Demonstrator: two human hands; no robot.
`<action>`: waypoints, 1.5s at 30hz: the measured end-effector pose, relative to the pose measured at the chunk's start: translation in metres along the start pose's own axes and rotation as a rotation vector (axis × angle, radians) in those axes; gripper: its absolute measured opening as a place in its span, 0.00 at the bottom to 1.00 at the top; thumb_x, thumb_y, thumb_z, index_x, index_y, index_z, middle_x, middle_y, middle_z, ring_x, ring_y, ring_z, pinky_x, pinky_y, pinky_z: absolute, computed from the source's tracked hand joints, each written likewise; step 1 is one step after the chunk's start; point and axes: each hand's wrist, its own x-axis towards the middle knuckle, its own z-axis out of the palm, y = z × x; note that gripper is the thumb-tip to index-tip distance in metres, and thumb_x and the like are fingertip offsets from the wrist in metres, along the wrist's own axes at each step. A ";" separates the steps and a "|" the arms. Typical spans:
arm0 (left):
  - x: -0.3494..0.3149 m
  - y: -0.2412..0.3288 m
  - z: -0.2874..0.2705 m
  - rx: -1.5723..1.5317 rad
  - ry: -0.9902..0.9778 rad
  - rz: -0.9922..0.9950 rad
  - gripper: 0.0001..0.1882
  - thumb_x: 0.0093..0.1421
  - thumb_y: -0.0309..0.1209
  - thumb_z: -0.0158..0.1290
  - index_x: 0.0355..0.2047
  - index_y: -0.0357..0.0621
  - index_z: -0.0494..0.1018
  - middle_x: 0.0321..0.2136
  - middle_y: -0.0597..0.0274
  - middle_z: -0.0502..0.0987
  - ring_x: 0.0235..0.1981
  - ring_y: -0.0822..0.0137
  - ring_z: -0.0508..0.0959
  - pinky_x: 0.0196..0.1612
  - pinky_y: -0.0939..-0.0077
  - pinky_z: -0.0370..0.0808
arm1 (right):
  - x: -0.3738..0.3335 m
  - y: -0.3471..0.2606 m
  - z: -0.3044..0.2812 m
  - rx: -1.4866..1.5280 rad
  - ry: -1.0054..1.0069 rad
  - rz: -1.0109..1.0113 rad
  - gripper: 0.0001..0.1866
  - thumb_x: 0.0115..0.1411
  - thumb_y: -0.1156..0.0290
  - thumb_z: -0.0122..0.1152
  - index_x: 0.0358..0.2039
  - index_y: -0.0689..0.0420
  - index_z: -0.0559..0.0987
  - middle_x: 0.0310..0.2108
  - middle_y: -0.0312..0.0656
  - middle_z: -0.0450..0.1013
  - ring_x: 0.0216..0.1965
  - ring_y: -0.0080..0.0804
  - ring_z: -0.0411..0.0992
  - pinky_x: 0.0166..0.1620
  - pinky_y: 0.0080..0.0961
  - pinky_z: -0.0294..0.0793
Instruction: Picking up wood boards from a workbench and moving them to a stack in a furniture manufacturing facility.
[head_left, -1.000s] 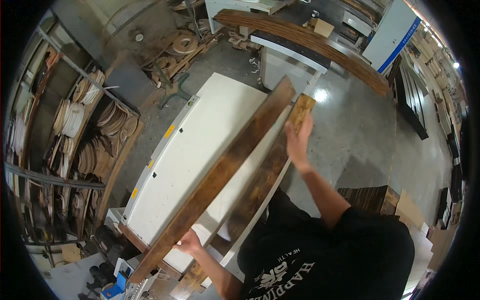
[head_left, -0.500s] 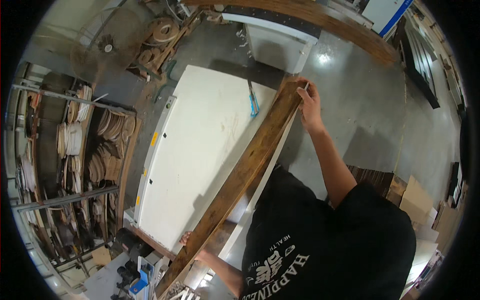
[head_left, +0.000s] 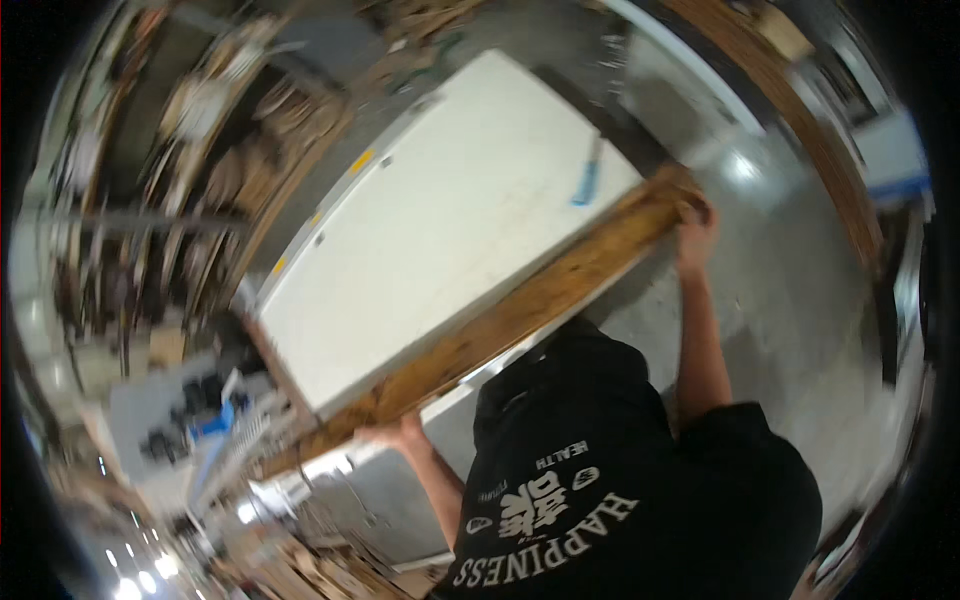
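A long brown wood-grain board [head_left: 520, 296] lies slantwise along the near side of the white tabletop [head_left: 430, 230]. My right hand [head_left: 697, 228] grips its far right end, fingers curled over the end edge. Toward the other end, my left hand [head_left: 402, 434] holds the board at its near edge; its fingers are partly hidden and blurred. On the tabletop, apart from both hands, lies a slim tool with a light-blue handle [head_left: 586, 184], perhaps a utility knife.
A metal rail with yellow marks [head_left: 361, 161] runs along the table's far left edge. Beyond it a rack [head_left: 215, 165] holds coils and strips. Machine parts with a blue piece [head_left: 212, 420] stand at lower left. A curved-looking brown board edge [head_left: 815, 150] crosses the upper right.
My view has turned, so the table and board appear rotated clockwise and shifted. Both hands still hold the board; the left hand's fingers no longer show past its far edge. The picture is blurrier.
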 end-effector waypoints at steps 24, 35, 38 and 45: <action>-0.057 -0.041 -0.048 1.632 0.020 0.022 0.24 0.65 0.54 0.61 0.34 0.42 0.80 0.27 0.57 0.84 0.32 0.56 0.86 0.35 0.54 0.81 | 0.114 0.104 -0.047 -0.946 -0.289 -0.060 0.48 0.60 0.31 0.63 0.62 0.65 0.76 0.63 0.57 0.72 0.62 0.57 0.72 0.66 0.48 0.68; 0.016 0.014 -0.019 2.508 -0.825 0.610 0.66 0.34 0.53 0.77 0.71 0.43 0.58 0.68 0.50 0.65 0.74 0.44 0.56 0.77 0.46 0.48 | 0.136 0.103 -0.055 -0.623 -0.486 0.025 0.42 0.62 0.43 0.71 0.61 0.68 0.74 0.59 0.56 0.73 0.60 0.50 0.70 0.66 0.42 0.68; 0.045 -0.007 -0.055 2.413 -0.709 0.888 0.42 0.45 0.37 0.70 0.61 0.42 0.67 0.57 0.46 0.71 0.63 0.42 0.67 0.73 0.46 0.56 | 0.128 0.102 -0.054 -0.598 -0.502 0.063 0.43 0.60 0.43 0.72 0.61 0.67 0.74 0.59 0.55 0.73 0.60 0.50 0.70 0.65 0.43 0.67; 0.027 0.011 -0.018 2.565 -0.703 0.545 0.55 0.33 0.44 0.78 0.64 0.45 0.66 0.59 0.49 0.69 0.64 0.45 0.66 0.70 0.49 0.60 | 0.099 0.073 -0.007 -0.965 -0.400 0.118 0.54 0.56 0.29 0.66 0.65 0.64 0.70 0.62 0.64 0.67 0.62 0.63 0.67 0.63 0.54 0.68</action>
